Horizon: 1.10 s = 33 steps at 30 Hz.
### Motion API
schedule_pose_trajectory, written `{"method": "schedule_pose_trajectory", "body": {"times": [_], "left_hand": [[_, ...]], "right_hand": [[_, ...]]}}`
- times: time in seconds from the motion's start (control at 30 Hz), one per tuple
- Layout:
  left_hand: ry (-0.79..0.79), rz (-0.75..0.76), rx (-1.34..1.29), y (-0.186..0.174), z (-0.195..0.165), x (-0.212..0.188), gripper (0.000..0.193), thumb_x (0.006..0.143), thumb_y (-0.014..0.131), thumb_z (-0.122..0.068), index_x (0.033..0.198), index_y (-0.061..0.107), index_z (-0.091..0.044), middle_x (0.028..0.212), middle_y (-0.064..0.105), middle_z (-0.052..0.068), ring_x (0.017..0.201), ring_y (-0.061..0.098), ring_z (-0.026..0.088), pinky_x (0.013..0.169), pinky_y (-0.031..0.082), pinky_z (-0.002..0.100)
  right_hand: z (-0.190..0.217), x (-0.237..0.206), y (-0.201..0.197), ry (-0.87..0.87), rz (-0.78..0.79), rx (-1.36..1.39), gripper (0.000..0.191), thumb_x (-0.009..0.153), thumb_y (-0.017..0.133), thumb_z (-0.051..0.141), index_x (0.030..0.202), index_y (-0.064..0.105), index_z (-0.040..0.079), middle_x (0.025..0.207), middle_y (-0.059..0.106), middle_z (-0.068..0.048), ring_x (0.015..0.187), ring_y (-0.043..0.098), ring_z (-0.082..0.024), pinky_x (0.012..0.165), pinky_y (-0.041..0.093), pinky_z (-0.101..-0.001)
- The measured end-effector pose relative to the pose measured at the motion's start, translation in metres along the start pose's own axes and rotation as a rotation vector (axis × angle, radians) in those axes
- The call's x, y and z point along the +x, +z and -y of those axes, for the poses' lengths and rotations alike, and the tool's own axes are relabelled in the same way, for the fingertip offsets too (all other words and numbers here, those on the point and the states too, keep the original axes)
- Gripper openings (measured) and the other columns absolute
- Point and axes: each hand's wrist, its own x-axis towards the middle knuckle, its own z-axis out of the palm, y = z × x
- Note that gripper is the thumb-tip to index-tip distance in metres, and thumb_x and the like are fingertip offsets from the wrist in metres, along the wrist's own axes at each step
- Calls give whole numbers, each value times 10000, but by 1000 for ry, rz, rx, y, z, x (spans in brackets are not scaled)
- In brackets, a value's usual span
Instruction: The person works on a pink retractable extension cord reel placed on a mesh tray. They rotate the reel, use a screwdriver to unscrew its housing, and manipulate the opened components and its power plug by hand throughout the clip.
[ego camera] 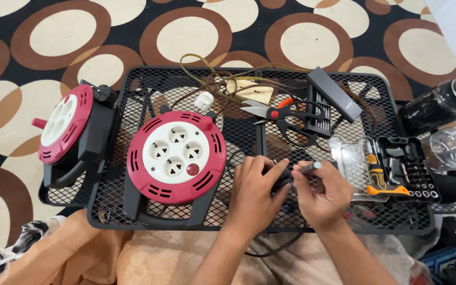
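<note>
Both hands at the front edge of the black mesh tray (133, 79). Left hand (254, 184) curled over a small black part (282, 182), pinning it to the mesh. Right hand (325, 195) closed around a grey-handled screwdriver (308, 169), tip hidden at the part. Work looks underway, not finished: bit case (405, 169) lies open at the right edge. 2 red cable reels (176, 157) sit left, still closed up.
</note>
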Motion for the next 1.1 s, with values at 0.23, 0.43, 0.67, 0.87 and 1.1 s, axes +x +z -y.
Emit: {"method": "schedule_pose_trajectory", "body": {"times": [0.23, 0.43, 0.67, 0.87, 1.1], "left_hand": [[8, 16, 9, -1, 2, -1, 483, 829, 787, -197, 1285, 682, -78, 1042, 589, 98, 1031, 548, 296, 904, 419, 435], [51, 36, 19, -2, 3, -1, 486, 859, 740, -111, 1336, 663, -64, 1062, 593, 81, 1066, 555, 278, 922, 398, 427], [56, 33, -41, -1, 0, 1, 468, 838, 754, -108, 1301, 701, -150, 1070, 600, 67, 1079, 558, 266, 923, 398, 423], [52, -28, -98, 3, 0, 5, 335, 801, 805, -196, 1118, 742, -111, 1083, 587, 92, 1086, 542, 295, 929, 400, 431], [113, -99, -59, 12, 3, 7, 175, 828, 746, -96, 1003, 726, -96, 1088, 622, 53, 1114, 586, 269, 930, 425, 415]], "right_hand": [[1, 1, 4, 91, 17, 168, 73, 1003, 698, 29, 1043, 668, -25, 928, 696, -58, 694, 647, -61, 589, 499, -195], [-4, -5, 6, 171, 85, 210, 65, 999, 676, 29, 1030, 660, -26, 901, 719, -63, 665, 619, -52, 572, 492, -187], [-12, -5, 6, 170, 98, 287, 53, 1032, 635, 29, 1035, 630, -23, 929, 709, -65, 790, 657, -85, 685, 534, -212], [-14, -2, 3, 151, 117, 260, 57, 1043, 609, 35, 1007, 621, -7, 923, 686, -50, 820, 659, -98, 725, 536, -223], [-12, 1, 4, 55, 126, 156, 95, 995, 657, 89, 963, 630, 4, 878, 645, -69, 694, 558, -120, 601, 437, -245]]}}
